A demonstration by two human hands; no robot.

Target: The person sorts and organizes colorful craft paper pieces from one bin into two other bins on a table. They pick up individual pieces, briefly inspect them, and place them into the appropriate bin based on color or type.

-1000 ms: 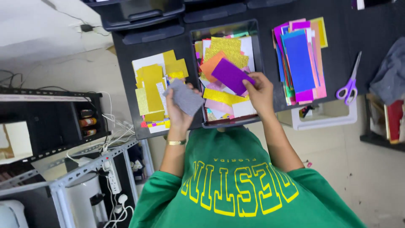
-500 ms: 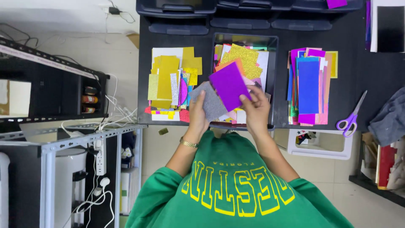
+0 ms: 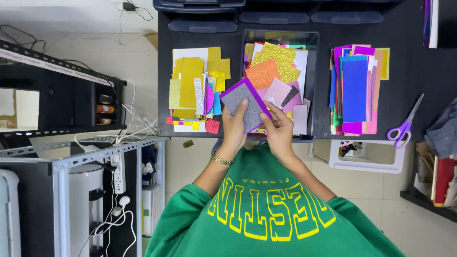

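Right, I'm looking straight down and both hands are up at the near edge of the black table point(image 3: 409, 62). Left hand point(image 3: 234, 126) and right hand point(image 3: 277, 127) are closed on the same little stack: one grey glitter sheet point(image 3: 242, 107) on top of one purple sheet point(image 3: 247, 90), whose edge shows as a border along two sides. Left thumb lies flat on the grey face, fingers curled under; right fingers pinch the lower corner. The stack sits tilted, held just above the front lip of the black tray point(image 3: 312, 71).

Counting now: three piles of craft sheets across the table. One on the left, the yellow pile point(image 3: 193, 88), mostly gold and yellow with a white sheet beneath. One in the tray, the mixed pile point(image 3: 278, 66), orange and gold glitter on top, pinks below. One on the right, the blue pile point(image 3: 354, 90), a tall blue sheet on top with pink and magenta edges showing.

One pair of purple-handled scissors point(image 3: 403, 127) lies further right, well apart from the hands. One gold bracelet point(image 3: 221, 161) on the left wrist. How many sheets each pile holds, I can't tell from here.
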